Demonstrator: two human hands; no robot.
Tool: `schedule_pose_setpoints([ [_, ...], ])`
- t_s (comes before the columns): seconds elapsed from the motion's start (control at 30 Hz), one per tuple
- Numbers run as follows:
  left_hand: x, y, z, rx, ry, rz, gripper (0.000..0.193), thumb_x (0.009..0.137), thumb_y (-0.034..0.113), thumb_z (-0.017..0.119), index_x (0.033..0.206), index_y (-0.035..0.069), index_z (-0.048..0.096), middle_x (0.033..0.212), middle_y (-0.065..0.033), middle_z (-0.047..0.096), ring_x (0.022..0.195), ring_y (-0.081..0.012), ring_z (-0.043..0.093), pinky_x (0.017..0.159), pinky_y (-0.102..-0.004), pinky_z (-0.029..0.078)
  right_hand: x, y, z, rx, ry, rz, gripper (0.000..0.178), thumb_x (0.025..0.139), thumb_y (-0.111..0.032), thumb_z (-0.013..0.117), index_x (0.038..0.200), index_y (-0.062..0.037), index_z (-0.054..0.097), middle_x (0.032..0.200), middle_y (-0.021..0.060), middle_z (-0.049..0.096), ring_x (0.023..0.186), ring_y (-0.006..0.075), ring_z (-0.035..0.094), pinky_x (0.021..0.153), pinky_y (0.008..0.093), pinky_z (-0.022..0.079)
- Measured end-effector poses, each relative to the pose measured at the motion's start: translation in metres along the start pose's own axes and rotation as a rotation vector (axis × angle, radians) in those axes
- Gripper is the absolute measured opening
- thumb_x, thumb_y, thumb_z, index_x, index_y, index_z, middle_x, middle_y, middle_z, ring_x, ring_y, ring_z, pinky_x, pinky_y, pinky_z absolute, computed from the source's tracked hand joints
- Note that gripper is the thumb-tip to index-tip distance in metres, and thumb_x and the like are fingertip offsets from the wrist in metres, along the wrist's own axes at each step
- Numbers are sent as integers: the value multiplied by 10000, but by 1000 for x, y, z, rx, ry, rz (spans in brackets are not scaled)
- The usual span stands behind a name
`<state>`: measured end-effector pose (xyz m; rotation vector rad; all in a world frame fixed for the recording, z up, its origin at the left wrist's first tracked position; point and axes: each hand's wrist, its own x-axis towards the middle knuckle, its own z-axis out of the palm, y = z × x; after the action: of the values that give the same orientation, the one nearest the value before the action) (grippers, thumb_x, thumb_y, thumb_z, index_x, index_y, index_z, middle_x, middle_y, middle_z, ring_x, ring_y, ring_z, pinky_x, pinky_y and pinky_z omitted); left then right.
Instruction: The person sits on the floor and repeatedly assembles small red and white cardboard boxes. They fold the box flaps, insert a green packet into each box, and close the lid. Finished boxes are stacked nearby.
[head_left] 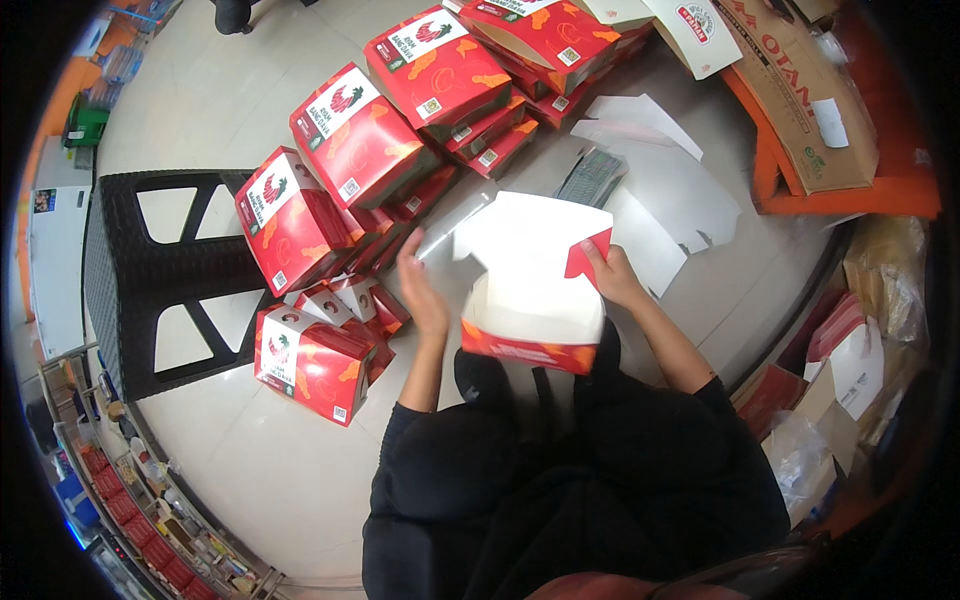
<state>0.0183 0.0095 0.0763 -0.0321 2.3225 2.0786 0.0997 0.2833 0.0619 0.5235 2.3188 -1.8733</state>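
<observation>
Half-folded red carton [533, 310], white inside

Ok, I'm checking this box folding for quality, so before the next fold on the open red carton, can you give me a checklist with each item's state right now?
1. Right hand grips the red side flap of the open red-and-white cardboard carton: ok.
2. Left hand on the carton: not ok, it is open beside the carton's left wall, contact unclear.
3. Carton interior free of objects: ok, only white card shows.
4. Carton bottom locked: cannot tell, hidden.
5. Flat white cardboard blanks within view for later: ok, lying behind the carton.
6. Finished red closed boxes stacked clear of the carton: ok, at the left.
</observation>
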Motion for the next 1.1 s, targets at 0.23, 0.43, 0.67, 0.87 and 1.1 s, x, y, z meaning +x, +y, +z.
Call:
schedule_pose_setpoints([
  [0.23,-28,-1,-10,-817,-567,-842,768,901,583,366,1443,79,158,1472,-121,227,1347,-218,223,1085,-364,223,-7,3,23,-61,-166,-15,333,946,-261,459,898,47,577,767,154,627,718,229,600,704,359,458],
  [0.43,-25,-19,20,9,-575,-436,469,872,194,606,1262,2,428,1143,-107,561,1034,-183,536,889,-306,427,-4,34,39,-89,-179,-57,263,859,-231,572,898,28,590,793,180,626,711,268,612,680,366,464],
  [0.67,16,-99,15,386,-309,-258,343,705,146,676,1022,29,616,875,-110,664,773,-178,628,713,-306,497,58,33,44,-373,-191,-156,236,686,-67,644,910,5,622,892,160,623,846,293,605,758,343,478],
  [0.87,50,-78,17,951,-580,122,357,626,62,664,976,134,650,881,-63,639,776,-259,624,716,-374,485,84,52,60,-809,-162,-385,164,626,-53,617,785,-34,653,812,121,606,863,290,569,753,378,469],
  [1.1,20,-94,8,1129,-608,529,272,702,36,615,955,132,646,932,-50,579,930,-194,559,787,-371,440,66,34,61,-1074,-300,-811,54,657,-97,580,678,-74,624,762,69,585,817,229,558,654,362,462],
])
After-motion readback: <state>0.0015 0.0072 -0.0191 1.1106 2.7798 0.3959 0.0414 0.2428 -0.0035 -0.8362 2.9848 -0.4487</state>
